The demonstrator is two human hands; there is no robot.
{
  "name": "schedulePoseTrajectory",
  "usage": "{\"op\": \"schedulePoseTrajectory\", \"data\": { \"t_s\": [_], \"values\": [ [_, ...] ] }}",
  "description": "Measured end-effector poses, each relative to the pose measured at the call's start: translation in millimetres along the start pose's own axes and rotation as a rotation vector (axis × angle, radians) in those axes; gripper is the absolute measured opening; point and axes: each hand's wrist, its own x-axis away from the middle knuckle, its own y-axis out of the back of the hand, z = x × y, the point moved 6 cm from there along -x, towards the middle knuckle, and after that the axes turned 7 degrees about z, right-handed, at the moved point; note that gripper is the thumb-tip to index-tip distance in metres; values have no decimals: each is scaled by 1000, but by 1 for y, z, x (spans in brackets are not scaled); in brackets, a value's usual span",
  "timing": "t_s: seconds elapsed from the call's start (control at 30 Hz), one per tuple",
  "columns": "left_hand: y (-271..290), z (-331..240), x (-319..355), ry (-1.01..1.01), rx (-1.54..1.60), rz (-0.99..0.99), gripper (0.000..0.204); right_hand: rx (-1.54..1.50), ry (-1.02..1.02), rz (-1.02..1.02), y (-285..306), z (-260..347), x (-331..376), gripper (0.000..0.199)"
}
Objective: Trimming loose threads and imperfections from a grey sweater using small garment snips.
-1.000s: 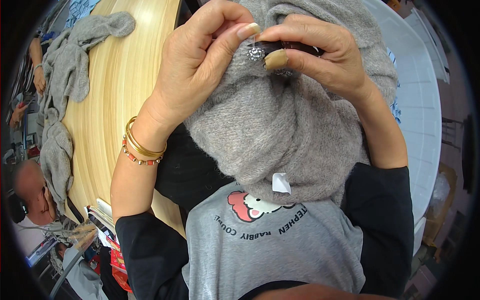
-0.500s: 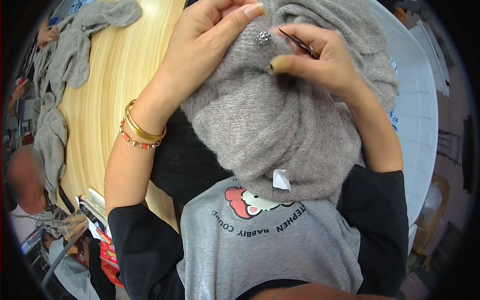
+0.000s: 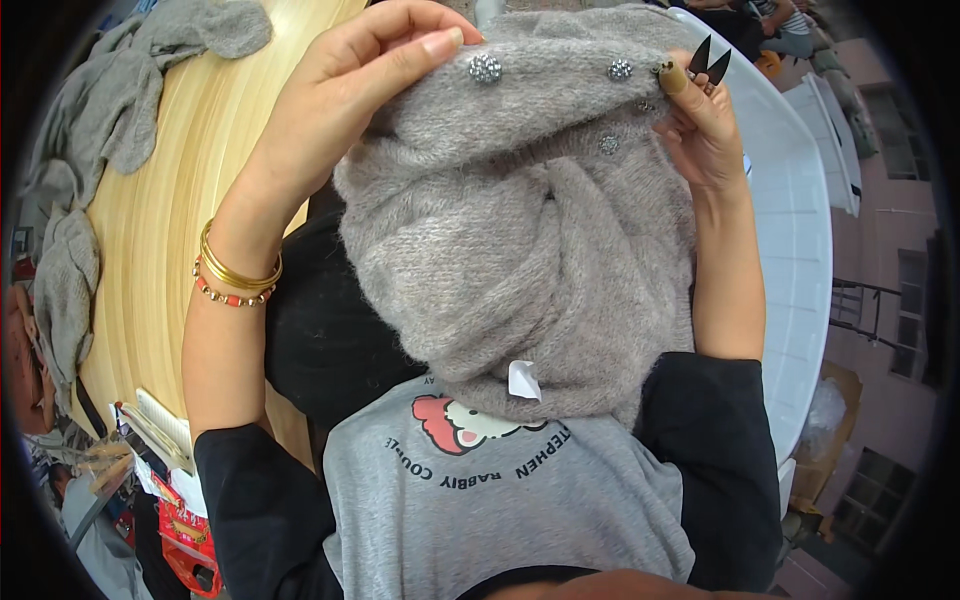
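A fuzzy grey knitted garment (image 3: 450, 250) lies bunched over my lap, and its upper edge is stretched between both hands. My left hand (image 3: 385, 75) is closed, pinching that edge with thumb and fingers beside a round sparkling button (image 3: 485, 68). Another such button (image 3: 620, 70) sits along the edge near my right hand (image 3: 708, 130). That hand holds small black thread snips (image 3: 706, 62), blades pointing up, while its capped thumb presses at the knit's edge. Part of its fingers is hidden. A third button (image 3: 608, 145) shows lower in the folds, and a white label (image 3: 523, 381) hangs at the bottom.
On my left is a wooden table (image 3: 170, 270) with more grey knitwear (image 3: 110, 110) along its far side. A large white tub (image 3: 785, 270) stands on my right, with a cardboard box (image 3: 832, 440) beyond it. A red bag (image 3: 190, 540) is at lower left.
My right hand has moved right and up with the snips, whose blades now point upward and apart. My left hand has shifted left. The edge is now spread out, showing more buttons.
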Motion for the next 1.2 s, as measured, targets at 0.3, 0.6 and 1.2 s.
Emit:
{"op": "schedulePoseTrajectory", "data": {
  "t_s": [0.3,0.6,1.2],
  "values": [
    [-9,-3,-5,-36,105,16,23,27,46,56,11,8,2,22],
    [-4,-5,-8,-104,3,-42,16,607,131,180,-35,31,-4,28],
    [-21,-17,-4,-202,138,-12,15,777,291,378,-72,24,3,34]
  ]
}}
